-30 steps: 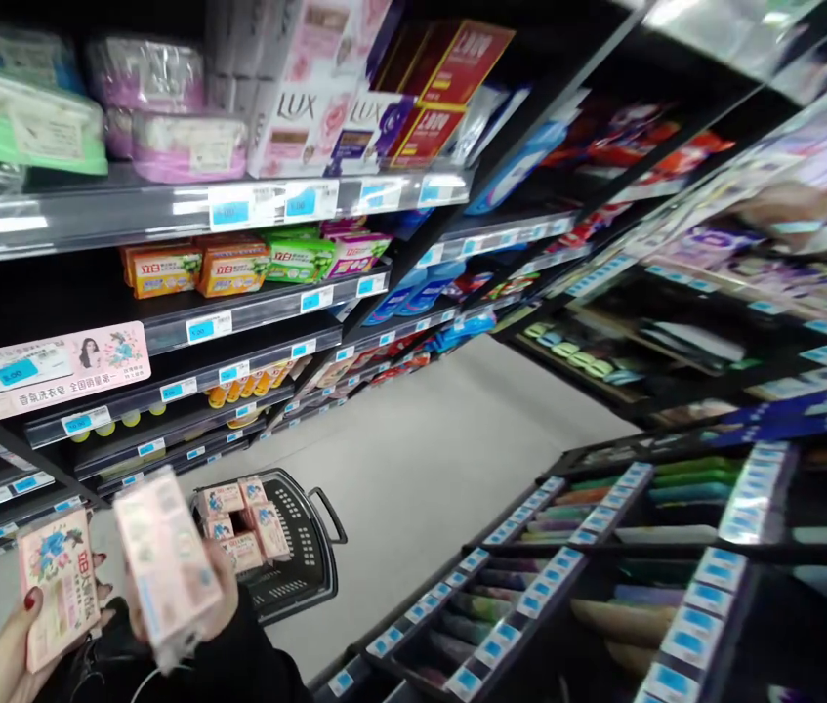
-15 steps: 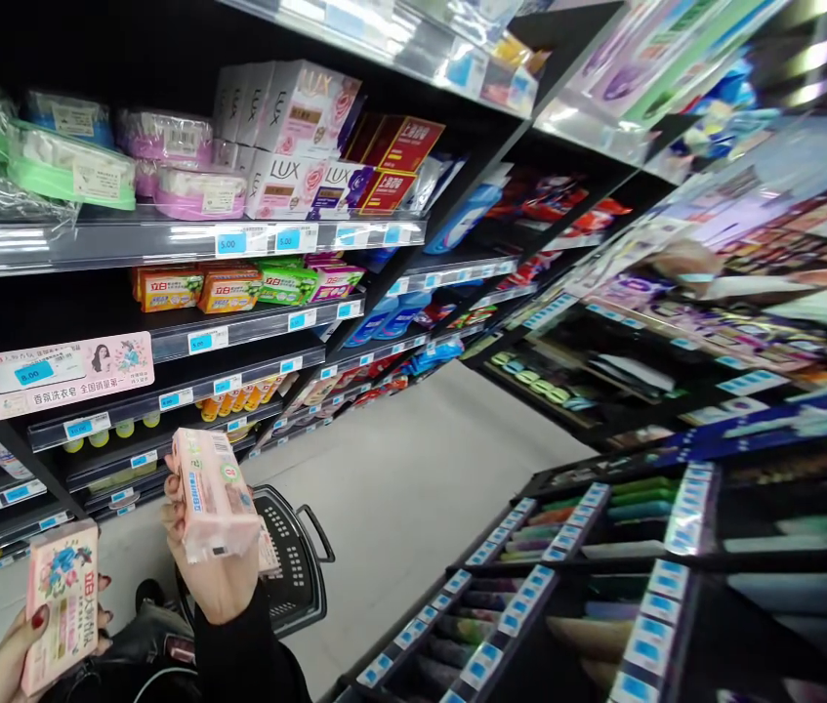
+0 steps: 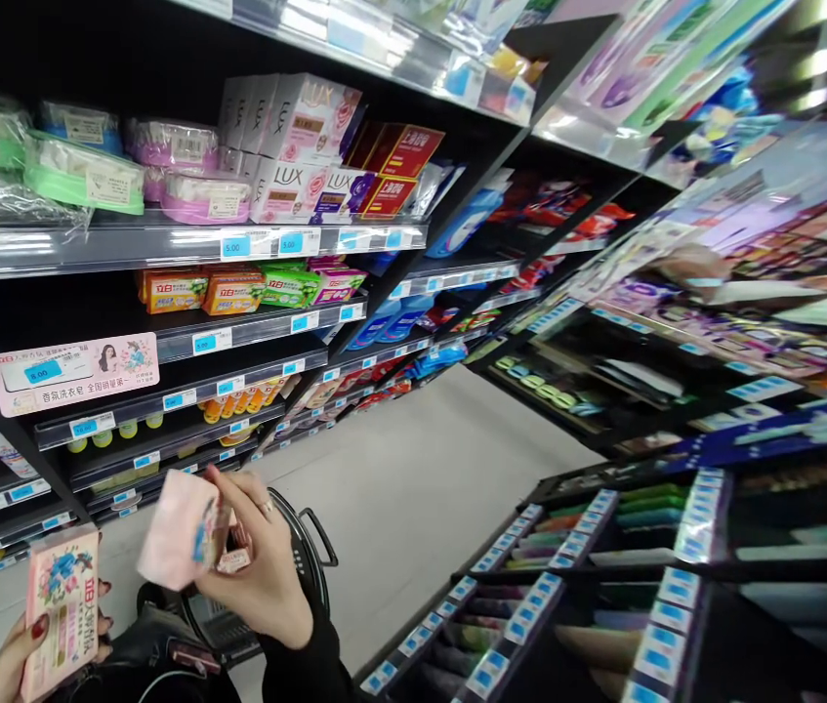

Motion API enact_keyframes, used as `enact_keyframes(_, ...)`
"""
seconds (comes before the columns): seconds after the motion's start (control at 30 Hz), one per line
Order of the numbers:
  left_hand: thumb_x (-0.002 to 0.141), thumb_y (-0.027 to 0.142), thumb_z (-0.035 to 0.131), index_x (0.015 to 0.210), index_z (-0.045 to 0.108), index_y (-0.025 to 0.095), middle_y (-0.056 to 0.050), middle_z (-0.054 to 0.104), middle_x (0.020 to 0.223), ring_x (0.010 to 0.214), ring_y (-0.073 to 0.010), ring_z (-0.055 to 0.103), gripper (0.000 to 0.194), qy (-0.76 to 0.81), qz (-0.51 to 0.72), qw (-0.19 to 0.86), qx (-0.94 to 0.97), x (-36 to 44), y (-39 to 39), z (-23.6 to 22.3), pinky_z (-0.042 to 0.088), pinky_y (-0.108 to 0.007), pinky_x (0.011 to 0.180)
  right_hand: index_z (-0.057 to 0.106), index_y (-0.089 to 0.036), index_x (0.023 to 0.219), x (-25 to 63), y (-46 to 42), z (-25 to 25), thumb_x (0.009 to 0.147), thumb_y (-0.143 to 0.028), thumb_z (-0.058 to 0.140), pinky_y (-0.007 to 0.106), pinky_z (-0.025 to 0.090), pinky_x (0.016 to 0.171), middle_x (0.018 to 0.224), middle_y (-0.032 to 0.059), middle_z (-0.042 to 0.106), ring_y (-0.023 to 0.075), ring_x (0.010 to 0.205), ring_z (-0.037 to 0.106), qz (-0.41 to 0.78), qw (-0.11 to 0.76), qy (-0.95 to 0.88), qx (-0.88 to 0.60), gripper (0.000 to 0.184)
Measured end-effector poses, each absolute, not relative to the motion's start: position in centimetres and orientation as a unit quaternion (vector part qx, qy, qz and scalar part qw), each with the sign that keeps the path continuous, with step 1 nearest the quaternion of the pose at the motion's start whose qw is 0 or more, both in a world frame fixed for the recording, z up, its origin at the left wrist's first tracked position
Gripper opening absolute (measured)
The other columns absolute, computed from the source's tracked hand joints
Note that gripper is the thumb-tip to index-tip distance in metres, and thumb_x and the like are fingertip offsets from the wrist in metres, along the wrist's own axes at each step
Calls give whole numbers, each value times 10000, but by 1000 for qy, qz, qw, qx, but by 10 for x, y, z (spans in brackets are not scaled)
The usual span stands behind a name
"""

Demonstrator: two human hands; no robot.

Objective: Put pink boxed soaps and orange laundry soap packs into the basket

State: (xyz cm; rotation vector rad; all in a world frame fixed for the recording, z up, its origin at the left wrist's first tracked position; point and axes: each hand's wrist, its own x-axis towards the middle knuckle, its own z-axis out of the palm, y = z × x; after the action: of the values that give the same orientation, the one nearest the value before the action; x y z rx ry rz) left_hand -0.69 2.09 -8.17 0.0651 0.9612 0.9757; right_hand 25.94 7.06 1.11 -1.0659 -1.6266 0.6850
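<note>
My left hand (image 3: 14, 649) is closed round a pink soap pack (image 3: 62, 610) with a floral print, its front facing me at the lower left. In my right hand (image 3: 263, 561) is another pink soap package (image 3: 175, 527), gripped between thumb and fingers and turned so a blurred plain side shows. Below that hand stands a black shopping basket (image 3: 317, 542), partly hidden by the hand and sleeve. A small pink pack (image 3: 235, 559) shows just beneath the right fingers, seemingly in the basket.
Shelves on the left hold white LUX boxes (image 3: 288, 190), lidded soap dishes (image 3: 83, 181) and orange soap packs (image 3: 177, 291). A pink price sign (image 3: 76, 374) hangs on a shelf edge. Grey floor (image 3: 428, 469) runs between these and the right-hand shelving (image 3: 530, 605).
My right hand has turned over and shifted slightly right and down, rotating its soap package so the printed face no longer shows. The left hand and its pack have barely moved.
</note>
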Motion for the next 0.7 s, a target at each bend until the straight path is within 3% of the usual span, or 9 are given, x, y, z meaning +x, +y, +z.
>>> enact_keyframes(0.1,553,253,831,1476,110,222,-195,654,1125,986,-467,601,1171,446,452,772,35,-7,21,-79,499,-639,822,363,-343,1395,265,69,30,599,-29,592,378,396,798,1124,41,565,239,925,457,82,458,-754,-465,886)
enact_keyframes(0.27,556,234,831,1473,-6,239,-134,709,1024,952,-392,641,1242,440,446,780,5,-13,19,-83,576,-506,789,424,-225,1320,301,91,28,638,-51,568,385,402,808,1099,77,546,261,959,445,-14,403,-760,-509,719)
enact_keyframes(0.43,587,174,809,1452,-135,220,-146,707,1022,927,-373,658,1282,452,433,780,-5,-23,15,-95,576,-525,786,449,-98,1256,369,149,-26,686,-79,574,393,334,946,1197,133,490,268,1075,418,43,91,-795,-598,584)
enact_keyframes(0.57,626,133,780,1428,-210,149,-183,693,1022,958,-379,644,1275,485,399,778,-13,-25,10,-104,560,-517,827,515,-92,1195,394,181,-112,735,-123,613,377,344,941,1160,136,514,249,1055,461,107,-15,-794,-598,472)
enact_keyframes(0.7,569,5,775,1433,-194,142,-185,694,994,997,-424,603,1306,538,375,754,-29,-16,8,-103,531,-576,840,516,-141,1195,395,188,-200,849,-267,594,441,395,919,1179,95,516,243,1062,496,152,-94,-776,-604,377)
